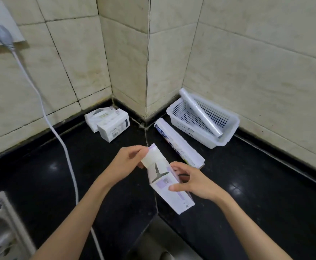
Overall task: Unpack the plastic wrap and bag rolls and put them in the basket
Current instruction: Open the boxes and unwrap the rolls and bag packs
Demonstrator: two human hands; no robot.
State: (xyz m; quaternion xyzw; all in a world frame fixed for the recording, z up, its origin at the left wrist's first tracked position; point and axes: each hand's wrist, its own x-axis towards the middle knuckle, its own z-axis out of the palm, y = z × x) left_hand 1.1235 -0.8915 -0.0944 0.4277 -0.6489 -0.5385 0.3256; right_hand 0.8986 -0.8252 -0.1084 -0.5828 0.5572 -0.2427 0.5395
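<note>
A box [169, 182] is held over the counter [266, 184], gripped by the right hand [193, 182]; its roll [150, 159], half hidden, is pinched by the left hand [129, 162]. One roll [200, 114] lies in the basket [228, 132].

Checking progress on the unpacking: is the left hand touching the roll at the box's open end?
Touching. The head view shows the left hand pinching the roll that sticks out of the box.

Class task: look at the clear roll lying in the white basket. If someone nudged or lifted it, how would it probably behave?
The clear roll is a smooth cylinder, so it would probably roll or slide. It leans with one end over the white basket rim, so a nudge might tip it. It looks light, being thin film.
</note>
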